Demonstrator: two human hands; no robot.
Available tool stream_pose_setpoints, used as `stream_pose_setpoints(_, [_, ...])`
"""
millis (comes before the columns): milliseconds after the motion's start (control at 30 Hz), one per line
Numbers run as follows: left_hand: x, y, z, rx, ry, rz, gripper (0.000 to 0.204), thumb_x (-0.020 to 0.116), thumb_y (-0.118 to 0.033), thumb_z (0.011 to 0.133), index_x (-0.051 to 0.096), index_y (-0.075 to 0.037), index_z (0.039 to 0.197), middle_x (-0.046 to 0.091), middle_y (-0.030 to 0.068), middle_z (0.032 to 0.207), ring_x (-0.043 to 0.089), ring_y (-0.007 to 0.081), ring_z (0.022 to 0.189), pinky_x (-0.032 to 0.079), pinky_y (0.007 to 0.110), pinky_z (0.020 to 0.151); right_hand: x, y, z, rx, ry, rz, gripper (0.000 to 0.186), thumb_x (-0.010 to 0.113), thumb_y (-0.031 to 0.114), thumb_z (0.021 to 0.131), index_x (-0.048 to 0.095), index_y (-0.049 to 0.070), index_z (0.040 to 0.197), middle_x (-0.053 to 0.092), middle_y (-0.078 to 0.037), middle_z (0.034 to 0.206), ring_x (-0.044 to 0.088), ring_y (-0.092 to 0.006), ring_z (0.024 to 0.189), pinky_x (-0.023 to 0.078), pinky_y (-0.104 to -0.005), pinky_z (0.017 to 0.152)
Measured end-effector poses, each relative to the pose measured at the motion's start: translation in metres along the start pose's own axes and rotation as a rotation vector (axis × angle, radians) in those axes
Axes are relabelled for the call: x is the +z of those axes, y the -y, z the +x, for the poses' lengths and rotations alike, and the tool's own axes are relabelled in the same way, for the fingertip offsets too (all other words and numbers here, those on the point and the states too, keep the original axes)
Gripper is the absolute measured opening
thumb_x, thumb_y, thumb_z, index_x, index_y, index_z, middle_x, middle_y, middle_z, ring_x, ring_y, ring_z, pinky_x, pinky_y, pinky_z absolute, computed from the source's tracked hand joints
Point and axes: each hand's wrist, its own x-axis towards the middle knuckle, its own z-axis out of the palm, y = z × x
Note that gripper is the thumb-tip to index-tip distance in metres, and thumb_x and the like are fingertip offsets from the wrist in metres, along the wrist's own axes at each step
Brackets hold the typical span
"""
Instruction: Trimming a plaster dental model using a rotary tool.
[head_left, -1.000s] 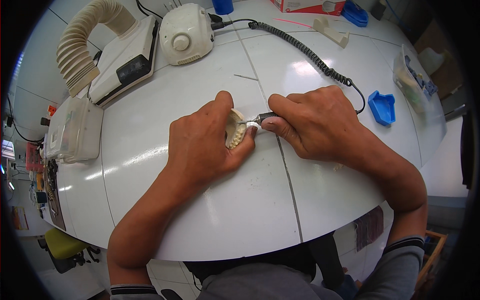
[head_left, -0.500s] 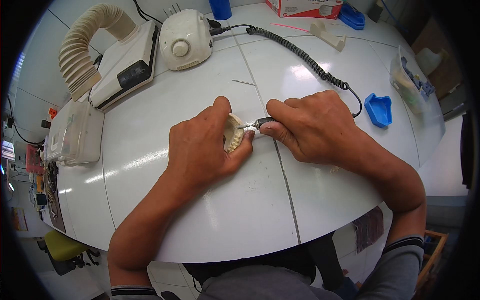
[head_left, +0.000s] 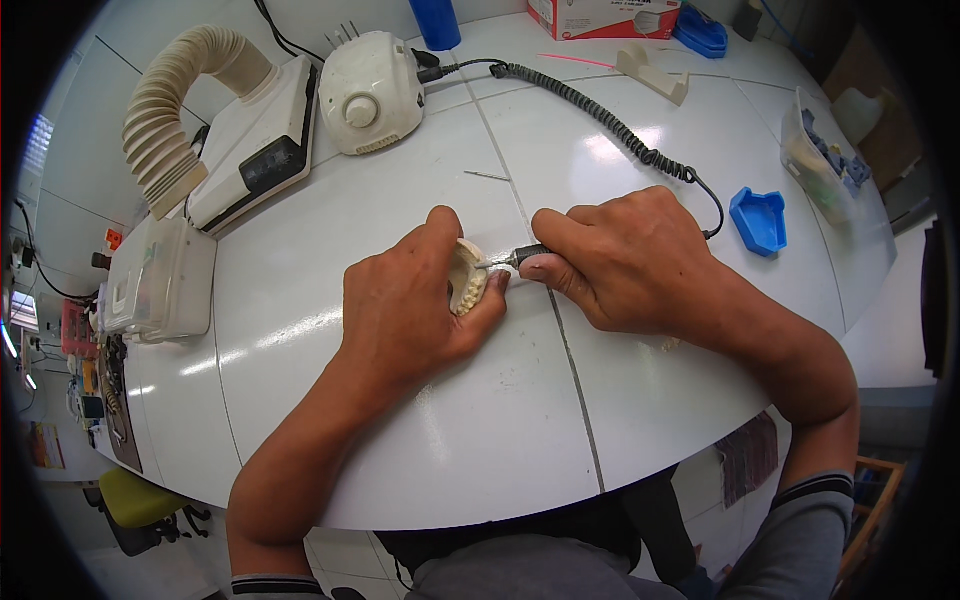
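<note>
My left hand (head_left: 405,290) is closed round a cream dental model (head_left: 470,290), an arch with a row of teeth along its right side. Part of the model is hidden behind the fingers. My right hand (head_left: 630,260) grips a dark rotary handpiece (head_left: 530,254) between thumb and fingers. The handpiece's thin bur meets the model's inner edge near its top; whether it cuts there cannot be made out. From the back of the handpiece a black coiled cord (head_left: 600,115) runs to a white control unit (head_left: 372,95) with a round knob.
A loose bur (head_left: 486,176) lies beyond my hands. To the right are a blue model mould (head_left: 759,221) and a clear tub (head_left: 825,160). At left stand a dust extractor (head_left: 255,150) with a ribbed hose and a lidded plastic box (head_left: 165,285). A red-and-white carton (head_left: 605,18) sits at the back.
The view has shifted slightly. The dental model is tilted a little differently in my left hand, and the bur still touches near its upper inner edge.
</note>
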Motion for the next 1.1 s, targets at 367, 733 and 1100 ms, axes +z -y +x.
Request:
stream_pose_setpoints(367, [-0.0025,-0.0025,0.0009,-0.016,0.027,0.005,0.040,0.082,-0.033,0.089,0.054,-0.006,0.101,0.068,0.0137,0.075,0.069,0.0318,0.061,0.052,0.043,0.057,-0.0005,0.0008,-0.0014,0.006,0.016,-0.014,0.041,0.062,0.046,0.111,0.061,0.011,0.090,0.063,-0.005,0.063,0.064,-0.0297,0.054,0.046,-0.0438,0.052])
stream_pose_setpoints(733, [-0.0019,-0.0023,0.0004,-0.012,0.020,0.000,0.041,0.081,-0.035,0.091,0.052,-0.006,0.098,0.068,0.0128,0.078,0.069,0.0310,0.064,0.051,0.043,0.056,-0.0010,0.0021,0.0000,0.006,0.031,-0.027,0.040,0.063,0.046,0.111,0.061,0.011,0.091,0.063,-0.005,0.063,0.064,-0.0288,0.053,0.046,-0.0436,0.052])
stream_pose_setpoints(1100, [-0.0029,-0.0027,0.0018,-0.023,0.025,-0.004,0.039,0.082,-0.032,0.090,0.056,-0.005,0.102,0.069,0.0148,0.073,0.070,0.0325,0.060,0.053,0.042,0.058,0.0000,0.0013,0.0008,0.004,-0.025,0.026,0.048,0.061,0.050,0.111,0.069,0.008,0.089,0.068,-0.009,0.061,0.067,-0.0306,0.050,0.047,-0.0440,0.048])
